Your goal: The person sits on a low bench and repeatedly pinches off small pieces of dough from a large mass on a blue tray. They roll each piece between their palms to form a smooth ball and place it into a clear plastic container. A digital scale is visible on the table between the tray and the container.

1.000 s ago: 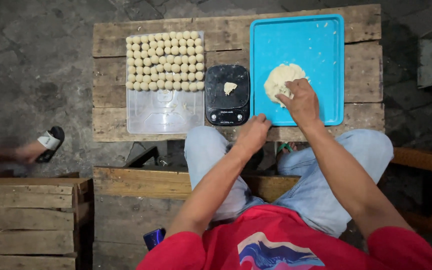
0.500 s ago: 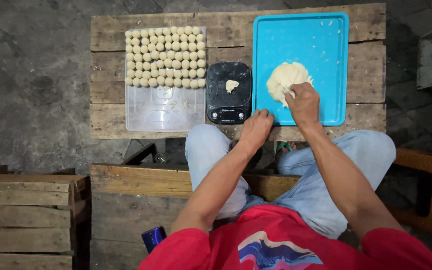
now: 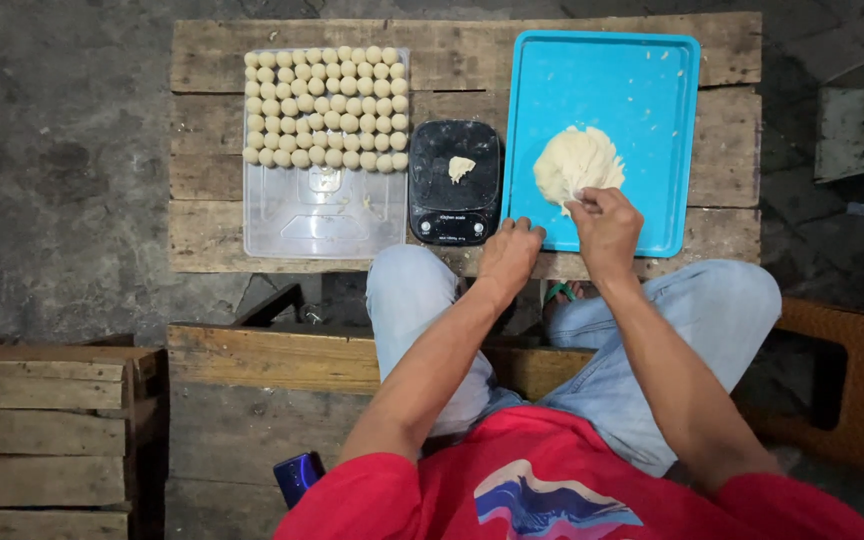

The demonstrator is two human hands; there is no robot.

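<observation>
**Hands at the dough tray**

The right hand (image 3: pixel 607 228) pinches the near edge of the dough (image 3: pixel 574 162) on the blue tray (image 3: pixel 642 80), fingers closed on it. The left hand (image 3: pixel 508 255) rests loosely curled, holding nothing, at the bench (image 3: pixel 202 230) edge beside the scale (image 3: pixel 454 195), which carries a small dough piece (image 3: pixel 461 168). Dough balls (image 3: pixel 324 108) fill the clear tray (image 3: pixel 322 215).

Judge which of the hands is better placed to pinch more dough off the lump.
Probably the right hand: its fingertips already touch the dough lump on the blue tray. The left hand rests at the table edge.
</observation>
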